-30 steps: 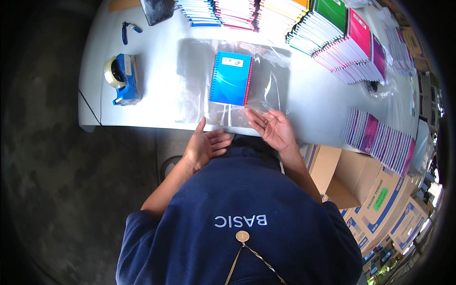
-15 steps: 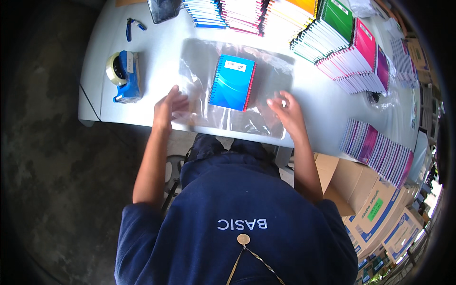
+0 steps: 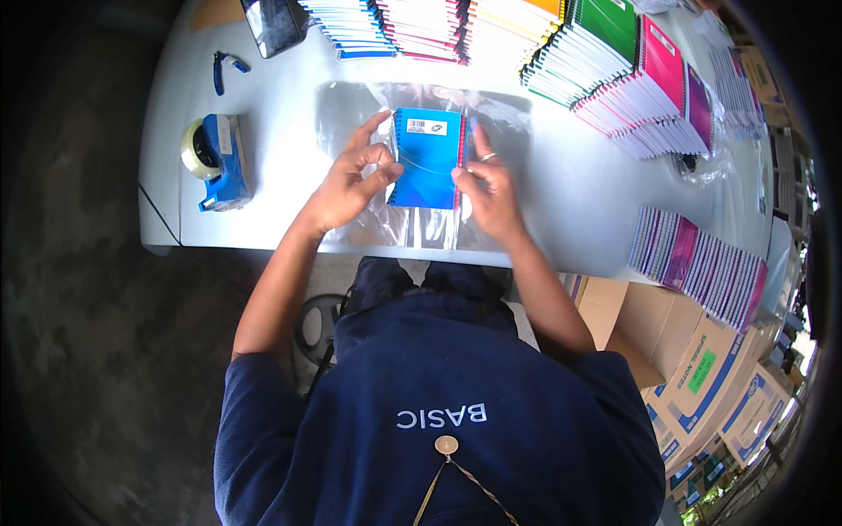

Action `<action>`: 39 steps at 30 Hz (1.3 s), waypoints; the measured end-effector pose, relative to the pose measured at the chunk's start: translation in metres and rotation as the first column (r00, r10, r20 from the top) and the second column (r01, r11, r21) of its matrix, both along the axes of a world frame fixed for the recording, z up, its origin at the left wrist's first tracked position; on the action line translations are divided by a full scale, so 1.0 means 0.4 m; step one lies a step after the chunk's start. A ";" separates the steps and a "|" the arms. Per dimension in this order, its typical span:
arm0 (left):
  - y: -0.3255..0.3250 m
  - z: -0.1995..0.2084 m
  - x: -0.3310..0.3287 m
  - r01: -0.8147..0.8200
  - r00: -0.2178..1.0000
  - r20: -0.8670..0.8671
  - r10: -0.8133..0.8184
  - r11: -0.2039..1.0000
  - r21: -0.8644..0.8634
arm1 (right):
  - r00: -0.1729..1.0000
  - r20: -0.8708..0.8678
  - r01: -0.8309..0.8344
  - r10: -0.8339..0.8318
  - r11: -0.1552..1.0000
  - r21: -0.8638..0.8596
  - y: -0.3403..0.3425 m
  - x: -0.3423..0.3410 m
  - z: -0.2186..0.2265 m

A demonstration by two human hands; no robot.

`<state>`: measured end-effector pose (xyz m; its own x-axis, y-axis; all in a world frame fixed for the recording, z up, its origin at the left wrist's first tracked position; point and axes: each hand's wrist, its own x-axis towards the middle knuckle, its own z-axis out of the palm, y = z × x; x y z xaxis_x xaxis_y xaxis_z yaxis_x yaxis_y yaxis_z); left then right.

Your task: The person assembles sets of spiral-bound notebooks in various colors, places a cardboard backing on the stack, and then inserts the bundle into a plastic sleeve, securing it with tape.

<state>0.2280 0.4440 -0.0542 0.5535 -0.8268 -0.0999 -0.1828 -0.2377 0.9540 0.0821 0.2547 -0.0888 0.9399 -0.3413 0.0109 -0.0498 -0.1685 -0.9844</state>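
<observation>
A blue spiral notebook (image 3: 428, 171) lies on a sheet of clear plastic film (image 3: 346, 110) near the table's front edge. Red coils show along its right side, so at least one more notebook seems to sit beneath. My left hand (image 3: 355, 180) takes hold of the left side, thumb at the coils and index finger stretched toward the far left corner. On the opposite side my right hand (image 3: 493, 188) grips the edge with its thumb, a finger reaching along the red coils. Between them, both hands frame the notebooks. The fingers' undersides are hidden.
A blue tape dispenser (image 3: 226, 162) and a small blue cutter (image 3: 219, 74) are at the left. Stacked notebooks (image 3: 601, 35) line the far side, with a dark phone-like device (image 3: 274, 24) beside them. Purple notebooks (image 3: 697, 263) lie at right, above cardboard boxes (image 3: 702, 368).
Both hands have come inward from the film's sides to the notebook's edges. The notebook now sits straighter, where it was slightly tilted. The whole view has shifted a little.
</observation>
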 end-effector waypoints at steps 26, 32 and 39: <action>-0.267 -0.016 0.242 -0.237 0.783 0.613 0.104 0.961 0.141 | 0.999 0.020 0.052 -0.049 0.826 -0.561 0.116 0.047 -0.022; -0.053 -0.118 -0.063 -0.227 0.578 0.811 -0.091 0.937 0.266 | 1.000 -0.003 0.022 -0.027 0.853 -0.522 0.112 0.044 -0.028; -0.078 -0.069 -0.069 -0.124 0.671 0.695 -0.258 0.885 0.449 | 0.967 -0.099 -0.247 0.236 0.764 -0.596 0.069 0.082 0.012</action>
<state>0.2003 0.4129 -0.0817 0.5473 -0.8358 -0.0431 -0.7902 -0.5330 0.3024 0.1148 0.2821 -0.0840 0.9923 -0.0324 0.1194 0.0578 -0.7319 -0.6789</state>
